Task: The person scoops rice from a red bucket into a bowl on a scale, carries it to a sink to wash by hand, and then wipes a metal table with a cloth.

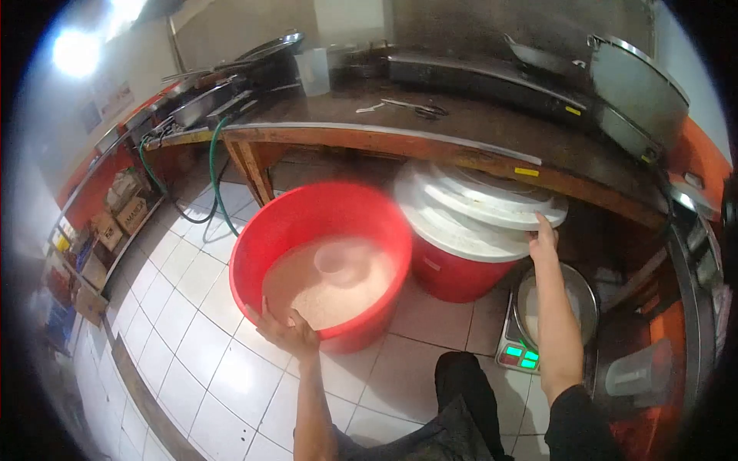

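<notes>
A large red tub (323, 192) stands on the floor, partly filled with a pale grainy or powdery material (307, 296). A cloudy plastic scoop or cup (342, 261), blurred, rests in that material. My left hand (288, 332) grips the tub's near-left rim. Ahead on the right, my right hand (544, 237) holds the edge of a white round lid (492, 207). That lid lies tilted over another white lid (453, 234) on a second red tub (461, 280). What is inside the second tub is hidden.
Beside my right forearm, a digital scale (519, 356) with green displays bears a round metal pan (588, 292). A clear plastic container (638, 373) is farther right. The wooden workbench (369, 137) overhangs the second tub. A green hose (217, 169) hangs at the left.
</notes>
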`<action>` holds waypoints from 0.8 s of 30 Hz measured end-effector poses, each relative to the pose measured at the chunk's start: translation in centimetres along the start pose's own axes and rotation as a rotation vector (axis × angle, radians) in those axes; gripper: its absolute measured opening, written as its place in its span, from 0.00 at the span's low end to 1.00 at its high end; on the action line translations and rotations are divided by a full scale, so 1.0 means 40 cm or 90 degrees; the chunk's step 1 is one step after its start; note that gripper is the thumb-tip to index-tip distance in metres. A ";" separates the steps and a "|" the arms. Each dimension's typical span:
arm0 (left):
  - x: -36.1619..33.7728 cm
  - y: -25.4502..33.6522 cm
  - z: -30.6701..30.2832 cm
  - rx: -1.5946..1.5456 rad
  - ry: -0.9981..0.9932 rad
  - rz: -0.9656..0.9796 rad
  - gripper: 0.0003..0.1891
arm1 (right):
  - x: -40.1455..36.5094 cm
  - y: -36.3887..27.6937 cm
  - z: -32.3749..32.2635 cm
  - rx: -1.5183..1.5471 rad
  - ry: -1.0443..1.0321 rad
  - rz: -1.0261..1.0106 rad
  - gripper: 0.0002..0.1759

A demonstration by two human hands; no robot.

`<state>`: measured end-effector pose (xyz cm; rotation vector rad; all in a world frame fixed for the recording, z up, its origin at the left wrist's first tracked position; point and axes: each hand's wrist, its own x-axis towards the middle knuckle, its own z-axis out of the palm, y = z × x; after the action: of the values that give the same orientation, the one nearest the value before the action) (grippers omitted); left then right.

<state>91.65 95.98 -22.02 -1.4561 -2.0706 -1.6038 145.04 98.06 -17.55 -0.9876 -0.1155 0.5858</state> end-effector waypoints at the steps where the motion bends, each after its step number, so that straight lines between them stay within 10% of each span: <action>1: 0.000 0.000 0.004 0.004 0.008 -0.008 0.28 | -0.012 -0.005 0.022 0.103 -0.027 0.004 0.29; 14: 0.002 -0.033 -0.025 -0.296 -0.044 -0.068 0.33 | -0.588 0.267 0.124 -0.010 -0.222 0.189 0.31; 22: -0.003 -0.120 -0.098 -0.423 -0.113 -0.295 0.48 | -0.743 0.413 0.119 -0.378 -0.337 0.126 0.43; 24: 0.000 -0.129 -0.130 -0.460 -0.094 -0.342 0.48 | -0.755 0.440 0.110 -0.543 -0.245 -0.147 0.52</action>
<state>85.63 91.99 -23.26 -1.2471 -2.1993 -2.7474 110.84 93.04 -24.37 -1.6414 -0.8659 0.5077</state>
